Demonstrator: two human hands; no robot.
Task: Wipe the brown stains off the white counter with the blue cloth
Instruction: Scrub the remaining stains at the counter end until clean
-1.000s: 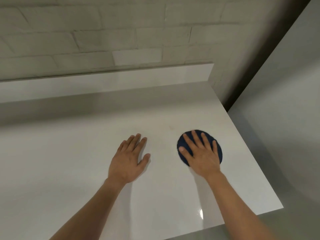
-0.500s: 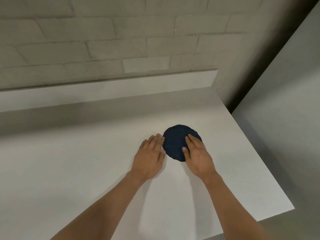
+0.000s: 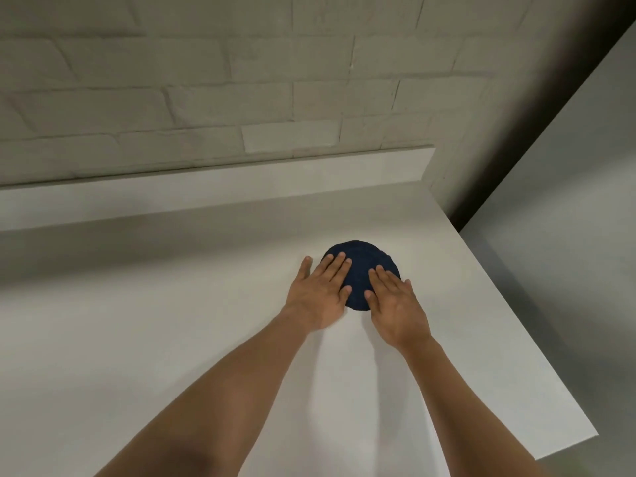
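Note:
A round dark blue cloth [image 3: 358, 265] lies flat on the white counter [image 3: 165, 321], towards its right side. My left hand [image 3: 318, 297] lies palm down with its fingertips over the cloth's left part. Beside it, my right hand [image 3: 395, 309] presses flat on the cloth's right and near part. The two hands almost touch and hide the cloth's near half. No brown stain shows on the counter around the cloth; what is under it is hidden.
A low white upstand [image 3: 213, 187] runs along the back under a pale brick wall [image 3: 172, 91]. The counter's right edge [image 3: 523, 325] runs diagonally close to the cloth, with a grey surface [image 3: 571, 242] and a dark gap beyond.
The cloth has slid left and away from me under my right hand. My left hand came over from bare counter and now rests on the cloth too.

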